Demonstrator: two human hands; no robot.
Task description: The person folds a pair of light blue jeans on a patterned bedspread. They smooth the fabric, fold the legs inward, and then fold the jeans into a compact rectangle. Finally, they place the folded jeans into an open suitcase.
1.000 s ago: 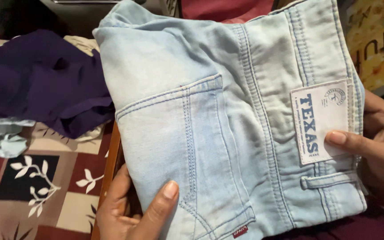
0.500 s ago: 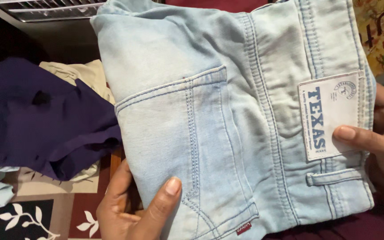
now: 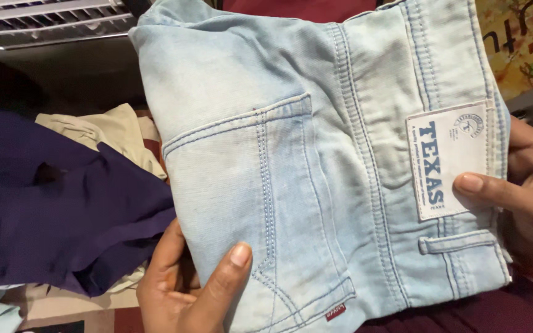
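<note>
I hold a folded pair of pale blue jeans (image 3: 316, 160) flat and face-up in front of me, back pocket and waistband patch (image 3: 448, 160) turned toward the camera, the bundle filling the middle of the view. My left hand (image 3: 183, 290) cups the lower left corner of the jeans from beneath, palm under the fold and thumb pressed on top beside the pocket stitching, so that its grip pinches the denim and keeps the layers from sliding apart. My right hand (image 3: 525, 197) takes the waistband edge at the right side of the jeans, thumb laid flat against the white patch, fingers hidden behind the cloth; that grip, too, pinches the fabric. Held from two opposite edges, the fold stays taut and level. Left of the jeans lies a crumpled dark purple garment (image 3: 63, 209) over a beige cloth (image 3: 106, 132); above the jeans at the upper left runs a white slatted grille (image 3: 44, 21).
</note>
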